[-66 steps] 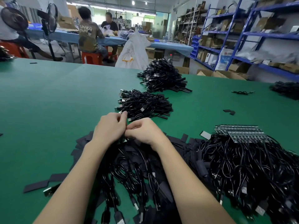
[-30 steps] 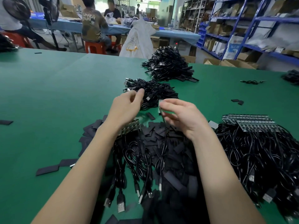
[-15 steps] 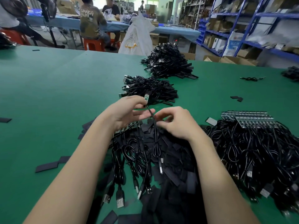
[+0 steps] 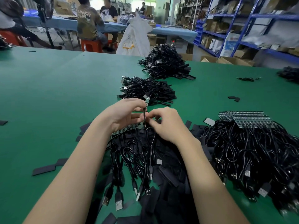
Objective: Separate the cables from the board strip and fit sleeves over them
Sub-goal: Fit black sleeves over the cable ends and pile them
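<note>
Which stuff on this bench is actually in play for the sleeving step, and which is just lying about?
In play:
left hand, pinching the small board
right hand, on its cable
sleeves
board strip

Lying about:
two cable heaps
board stack
white bag
shelving

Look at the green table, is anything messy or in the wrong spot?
A little. Flat black sleeves lie scattered on the green table, away from the main heap, and two more strays sit far right. One lone cable lies apart from the piles. Nothing looks broken. The hands hold one cable with a small board.
</note>
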A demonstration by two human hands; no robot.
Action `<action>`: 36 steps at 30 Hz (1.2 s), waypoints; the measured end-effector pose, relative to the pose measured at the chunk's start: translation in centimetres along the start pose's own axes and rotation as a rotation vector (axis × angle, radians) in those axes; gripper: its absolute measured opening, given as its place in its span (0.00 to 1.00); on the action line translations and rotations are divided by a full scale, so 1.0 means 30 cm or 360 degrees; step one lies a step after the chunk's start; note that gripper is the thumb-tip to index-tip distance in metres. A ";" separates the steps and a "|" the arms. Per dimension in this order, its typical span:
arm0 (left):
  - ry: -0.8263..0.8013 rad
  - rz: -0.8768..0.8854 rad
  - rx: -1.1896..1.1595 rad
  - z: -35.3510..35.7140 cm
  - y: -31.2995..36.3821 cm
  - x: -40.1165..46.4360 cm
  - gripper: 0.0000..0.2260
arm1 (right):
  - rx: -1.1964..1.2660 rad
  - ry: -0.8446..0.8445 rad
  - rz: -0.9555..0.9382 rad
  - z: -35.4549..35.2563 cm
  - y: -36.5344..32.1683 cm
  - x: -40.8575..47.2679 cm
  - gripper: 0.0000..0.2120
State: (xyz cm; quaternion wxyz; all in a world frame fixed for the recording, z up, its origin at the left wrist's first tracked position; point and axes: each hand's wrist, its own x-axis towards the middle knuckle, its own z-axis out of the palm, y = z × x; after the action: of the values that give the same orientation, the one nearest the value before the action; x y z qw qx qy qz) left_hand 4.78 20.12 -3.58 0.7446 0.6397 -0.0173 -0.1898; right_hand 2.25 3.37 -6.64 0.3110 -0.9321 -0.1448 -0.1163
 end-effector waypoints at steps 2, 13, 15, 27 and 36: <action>0.0023 0.0039 0.0021 0.011 -0.002 -0.002 0.07 | 0.0181 0.0203 0.0099 -0.023 -0.004 0.004 0.06; -0.0036 0.0146 0.0083 0.098 -0.035 0.016 0.07 | 0.1481 0.0191 0.0649 -0.125 -0.016 -0.038 0.04; -0.0052 0.0151 0.0061 0.099 -0.038 0.018 0.07 | 0.1494 0.0159 0.0631 -0.130 -0.007 -0.045 0.05; -0.0293 -0.0052 -0.0334 0.125 -0.036 0.000 0.05 | 0.2144 0.0353 0.0646 -0.176 0.069 -0.061 0.15; -0.0503 -0.0188 -0.0486 0.142 -0.038 -0.012 0.06 | 0.2469 0.0630 0.0609 -0.163 0.059 -0.051 0.04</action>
State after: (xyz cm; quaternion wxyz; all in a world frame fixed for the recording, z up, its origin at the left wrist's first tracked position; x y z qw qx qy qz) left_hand 3.03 16.08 -3.81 0.8084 0.4819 -0.0673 -0.3313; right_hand 0.81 -1.29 -4.26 0.9009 -0.4231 0.0347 -0.0905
